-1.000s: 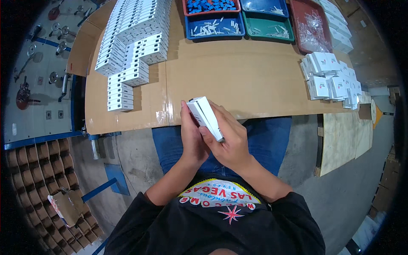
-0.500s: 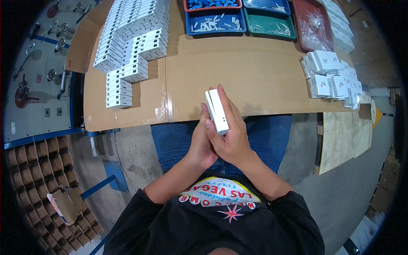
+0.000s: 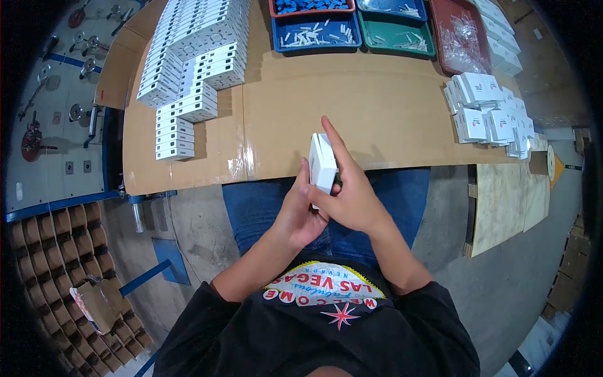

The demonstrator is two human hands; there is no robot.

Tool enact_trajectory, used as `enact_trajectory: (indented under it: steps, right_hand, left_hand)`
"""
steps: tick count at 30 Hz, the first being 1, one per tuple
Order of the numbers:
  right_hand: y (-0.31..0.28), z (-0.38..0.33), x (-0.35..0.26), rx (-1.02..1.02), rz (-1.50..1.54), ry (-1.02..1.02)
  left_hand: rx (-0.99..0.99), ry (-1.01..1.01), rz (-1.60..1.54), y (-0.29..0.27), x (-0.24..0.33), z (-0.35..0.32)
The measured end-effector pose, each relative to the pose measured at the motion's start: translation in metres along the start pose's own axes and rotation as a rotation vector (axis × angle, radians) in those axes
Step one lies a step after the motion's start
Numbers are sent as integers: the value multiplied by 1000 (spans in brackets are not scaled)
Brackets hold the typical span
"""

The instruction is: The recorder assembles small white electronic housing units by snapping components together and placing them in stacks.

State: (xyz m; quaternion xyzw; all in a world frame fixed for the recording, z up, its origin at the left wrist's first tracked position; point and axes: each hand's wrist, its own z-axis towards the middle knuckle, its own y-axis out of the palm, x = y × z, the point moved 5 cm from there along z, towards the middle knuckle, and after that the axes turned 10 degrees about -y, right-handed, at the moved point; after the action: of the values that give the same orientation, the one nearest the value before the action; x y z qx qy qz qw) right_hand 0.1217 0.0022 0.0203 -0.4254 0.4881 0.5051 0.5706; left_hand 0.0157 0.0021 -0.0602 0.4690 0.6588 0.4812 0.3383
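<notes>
Between my two hands, over the table's front edge, is a small white box (image 3: 321,169), tilted with a narrow gap or seam along its top end. My left hand (image 3: 296,212) is closed on its left side, with the fingers mostly hidden behind it. My right hand (image 3: 353,200) grips it from the right, thumb across the near end and index finger stretched out past the far end. A small dark spot shows by the box's right edge, among the right fingers; what it is I cannot tell.
Stacked white boxes (image 3: 195,81) stand at the left of the cardboard-covered table (image 3: 295,113). At the back are a blue tray (image 3: 317,47) and a green tray (image 3: 399,53) with small white pieces, and a red tray (image 3: 449,63) with clear plastic bags. More white boxes (image 3: 487,119) are piled right.
The white box has turned in my hands, showing a broader white face. My right index finger has straightened away from it, and the right hand has shifted slightly.
</notes>
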Motion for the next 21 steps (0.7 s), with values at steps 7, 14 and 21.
enact_trajectory:
  steps: [7, 14, 21]
  right_hand:
    - [-16, 2, 17, -47, -6, -1]
    - [-20, 1, 26, 89, 220, 96]
    - [-20, 0, 31, 88, 241, 121]
  left_hand:
    - [509, 27, -7, 29, -11, -4]
    - [352, -37, 2, 28, -15, 1]
    - [335, -49, -66, 25, -16, -1]
